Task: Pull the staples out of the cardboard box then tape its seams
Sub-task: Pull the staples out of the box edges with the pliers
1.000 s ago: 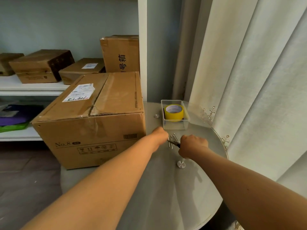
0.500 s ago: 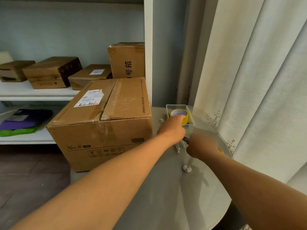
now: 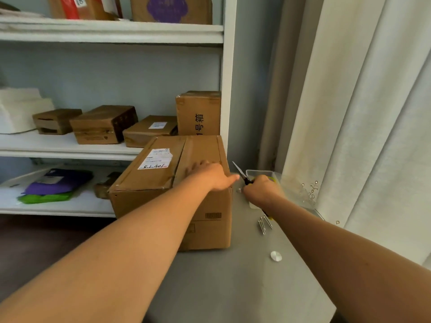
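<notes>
The big cardboard box [image 3: 149, 180] with a white shipping label stands on the grey round table [image 3: 233, 276]. My left hand [image 3: 212, 174] lies flat on the box's top at its right front corner, thumb sticking out over the edge. My right hand [image 3: 262, 190] grips needle-nose pliers [image 3: 240, 172], their tips pointing up and left just right of the box. Behind that hand a clear plastic tray [image 3: 261, 172] holds the yellow tape roll [image 3: 271, 179], mostly hidden. Several pulled metal pins [image 3: 264, 223] lie on the table.
White shelves [image 3: 70, 148] behind hold several smaller cardboard boxes, a purple and green bundle [image 3: 56, 186] lower down. A cream curtain [image 3: 361, 113] hangs at the right, touching the table edge. A small silver disc [image 3: 276, 255] lies on the table.
My left hand left the tray area and came to rest on top of the box. My right hand lifted the pliers off the table toward the box. The view tilted upward.
</notes>
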Available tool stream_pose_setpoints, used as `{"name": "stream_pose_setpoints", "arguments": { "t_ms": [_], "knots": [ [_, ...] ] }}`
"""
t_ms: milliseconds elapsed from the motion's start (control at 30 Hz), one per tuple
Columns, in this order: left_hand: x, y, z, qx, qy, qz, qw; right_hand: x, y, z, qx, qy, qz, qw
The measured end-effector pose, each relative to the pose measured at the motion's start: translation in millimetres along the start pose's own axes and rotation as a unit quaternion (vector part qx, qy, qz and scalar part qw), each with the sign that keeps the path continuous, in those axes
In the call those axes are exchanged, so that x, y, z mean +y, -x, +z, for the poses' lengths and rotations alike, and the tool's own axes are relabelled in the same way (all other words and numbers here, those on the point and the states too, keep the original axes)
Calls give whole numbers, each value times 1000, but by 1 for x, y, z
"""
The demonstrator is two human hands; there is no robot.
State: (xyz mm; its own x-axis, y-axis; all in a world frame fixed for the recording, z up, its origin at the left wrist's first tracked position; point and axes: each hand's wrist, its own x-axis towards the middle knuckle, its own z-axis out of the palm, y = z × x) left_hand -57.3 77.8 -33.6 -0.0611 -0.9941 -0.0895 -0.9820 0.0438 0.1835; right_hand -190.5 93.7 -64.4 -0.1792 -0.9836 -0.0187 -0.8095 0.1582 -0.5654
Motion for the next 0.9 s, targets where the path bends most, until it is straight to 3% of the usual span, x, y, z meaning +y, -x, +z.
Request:
{"name": "stream_pose_setpoints", "arguments": {
  "t_ms": [167, 367, 533, 633, 767, 900],
  "knots": [
    [-6, 15, -11, -43, -26, 39, 998, -22, 3, 6, 2, 1, -31, 1000],
    [-42, 35, -45, -166, -112, 53, 978, -40, -4, 4, 11, -32, -57, 998],
    [-56, 40, -67, -267, -143, 55, 951, -56, -6, 6, -12, 10, -107, 994],
    [-56, 30, -71, -230, -156, 57, 959, -67, -6, 13, -41, 32, -133, 990],
    [-50, 17, -41, -97, -108, 60, 988, -73, -7, 10, -48, 68, -139, 987],
    [-55, 4, -20, -66, -83, 82, 991, -73, -21, -9, -18, 24, -120, 992]
  ]
}}
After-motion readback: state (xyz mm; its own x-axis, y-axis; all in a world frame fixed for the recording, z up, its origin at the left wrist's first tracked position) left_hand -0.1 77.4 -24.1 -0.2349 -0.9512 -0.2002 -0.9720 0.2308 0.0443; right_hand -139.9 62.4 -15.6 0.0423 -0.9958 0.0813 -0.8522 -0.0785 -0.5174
